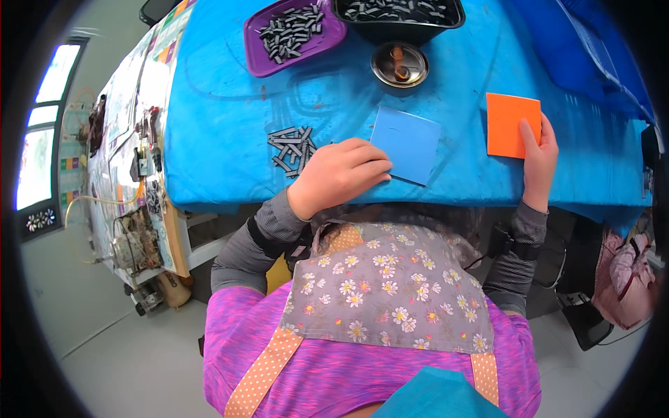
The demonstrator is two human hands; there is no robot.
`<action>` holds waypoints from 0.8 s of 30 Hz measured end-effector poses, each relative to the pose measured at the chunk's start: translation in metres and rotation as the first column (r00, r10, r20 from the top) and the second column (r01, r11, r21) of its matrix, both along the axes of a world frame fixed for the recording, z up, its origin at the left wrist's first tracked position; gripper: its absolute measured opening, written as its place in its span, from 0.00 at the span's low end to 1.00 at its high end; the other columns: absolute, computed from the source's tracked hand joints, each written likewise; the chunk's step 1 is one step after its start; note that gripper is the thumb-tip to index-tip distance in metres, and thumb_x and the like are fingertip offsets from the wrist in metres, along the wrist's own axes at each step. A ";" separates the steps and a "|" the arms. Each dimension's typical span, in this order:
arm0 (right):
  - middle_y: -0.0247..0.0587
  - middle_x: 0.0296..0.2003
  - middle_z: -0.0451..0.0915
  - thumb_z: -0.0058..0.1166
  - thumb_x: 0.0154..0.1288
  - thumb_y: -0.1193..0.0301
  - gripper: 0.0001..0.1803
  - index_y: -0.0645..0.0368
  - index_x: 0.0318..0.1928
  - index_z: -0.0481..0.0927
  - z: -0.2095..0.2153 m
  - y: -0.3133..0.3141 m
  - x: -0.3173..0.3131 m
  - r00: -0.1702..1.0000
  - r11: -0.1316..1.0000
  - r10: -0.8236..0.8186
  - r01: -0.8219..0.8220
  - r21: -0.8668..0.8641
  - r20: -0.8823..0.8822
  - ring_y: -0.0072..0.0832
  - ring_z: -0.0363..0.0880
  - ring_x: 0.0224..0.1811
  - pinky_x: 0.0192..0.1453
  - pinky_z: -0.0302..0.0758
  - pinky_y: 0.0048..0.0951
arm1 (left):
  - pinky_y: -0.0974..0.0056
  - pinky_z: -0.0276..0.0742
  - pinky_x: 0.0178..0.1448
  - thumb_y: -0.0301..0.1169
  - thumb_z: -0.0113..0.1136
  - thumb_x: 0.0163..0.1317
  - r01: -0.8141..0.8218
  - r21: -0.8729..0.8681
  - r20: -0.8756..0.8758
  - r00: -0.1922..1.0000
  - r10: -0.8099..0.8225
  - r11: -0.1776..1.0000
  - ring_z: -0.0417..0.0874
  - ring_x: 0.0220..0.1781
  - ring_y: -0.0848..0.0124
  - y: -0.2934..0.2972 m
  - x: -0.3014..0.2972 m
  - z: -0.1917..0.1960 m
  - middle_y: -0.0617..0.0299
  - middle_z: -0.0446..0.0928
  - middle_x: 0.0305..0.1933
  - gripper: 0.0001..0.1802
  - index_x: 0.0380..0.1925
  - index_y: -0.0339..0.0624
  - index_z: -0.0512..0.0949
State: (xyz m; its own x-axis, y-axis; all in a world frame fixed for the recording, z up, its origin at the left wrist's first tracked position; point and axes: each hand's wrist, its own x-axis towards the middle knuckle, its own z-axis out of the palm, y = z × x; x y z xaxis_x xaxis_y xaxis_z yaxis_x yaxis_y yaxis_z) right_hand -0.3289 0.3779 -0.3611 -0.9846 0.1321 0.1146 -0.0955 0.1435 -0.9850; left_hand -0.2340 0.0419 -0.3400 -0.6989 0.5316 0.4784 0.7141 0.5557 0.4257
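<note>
My left hand (341, 174) rests on the blue table cover, its fingertips pressing the near-left corner of a flat blue square pad (410, 142). A small pile of dark grey strips (291, 149) lies just left of that hand. My right hand (539, 159) lies flat near the table's front edge, with its fingers on the lower right corner of an orange square pad (510, 122).
A purple tray (259, 57) and a black bin (397, 29) at the far side hold several dark strips. A round metal dish (399, 64) stands in front of the bin. Blue cloth (585, 56) is bunched at the right. A cluttered bench (132, 174) runs along the left.
</note>
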 end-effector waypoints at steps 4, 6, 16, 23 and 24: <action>0.41 0.45 0.79 0.55 0.66 0.72 0.19 0.69 0.54 0.72 -0.002 0.003 -0.002 1.000 1.000 0.019 -0.019 -0.007 -0.006 0.21 0.77 0.46 0.51 0.73 0.21 | 0.64 0.78 0.38 0.28 0.67 0.50 -0.016 0.014 0.059 0.998 0.016 1.000 0.81 0.36 0.65 -0.003 -0.005 0.001 0.62 0.80 0.36 0.10 0.34 0.42 0.81; 0.41 0.45 0.79 0.55 0.66 0.72 0.19 0.69 0.54 0.72 -0.001 0.002 -0.002 1.000 1.000 0.030 -0.030 -0.003 -0.011 0.21 0.77 0.46 0.50 0.73 0.21 | 0.64 0.78 0.38 0.29 0.66 0.51 -0.008 0.019 0.087 0.996 0.006 1.000 0.81 0.37 0.65 -0.006 -0.007 0.000 0.64 0.80 0.36 0.10 0.35 0.43 0.80; 0.41 0.44 0.79 0.55 0.66 0.70 0.20 0.70 0.53 0.72 0.000 0.001 0.000 1.000 0.999 0.007 -0.007 0.033 -0.005 0.22 0.77 0.45 0.50 0.73 0.21 | 0.65 0.78 0.38 0.25 0.64 0.53 -0.097 0.069 0.200 0.976 0.082 0.993 0.82 0.34 0.63 0.006 0.004 -0.005 0.59 0.81 0.34 0.07 0.34 0.41 0.80; 0.41 0.44 0.80 0.55 0.66 0.70 0.20 0.70 0.53 0.72 0.000 0.002 -0.001 1.000 0.997 0.000 0.000 0.072 -0.008 0.21 0.78 0.46 0.50 0.73 0.21 | 0.69 0.79 0.44 0.28 0.57 0.65 -0.598 0.506 0.818 0.561 -0.127 0.622 0.82 0.35 0.74 0.006 0.006 0.003 0.60 0.81 0.34 0.10 0.42 0.34 0.78; 0.41 0.44 0.80 0.55 0.66 0.70 0.20 0.70 0.53 0.72 0.000 0.001 -0.001 1.000 0.997 0.002 -0.002 0.071 -0.011 0.21 0.78 0.46 0.50 0.73 0.21 | 0.69 0.79 0.44 0.28 0.57 0.65 -0.597 0.507 0.816 0.564 -0.125 0.621 0.82 0.35 0.74 0.003 0.003 0.008 0.60 0.81 0.34 0.10 0.42 0.34 0.78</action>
State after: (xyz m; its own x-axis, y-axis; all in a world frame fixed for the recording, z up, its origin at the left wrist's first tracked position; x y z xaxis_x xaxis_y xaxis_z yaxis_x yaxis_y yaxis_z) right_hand -0.3299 0.3789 -0.3607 -0.9834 0.1213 0.1348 -0.1068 0.2129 -0.9712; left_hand -0.2311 0.0449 -0.3316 -0.9845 0.0473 -0.1689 -0.1721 -0.0729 0.9824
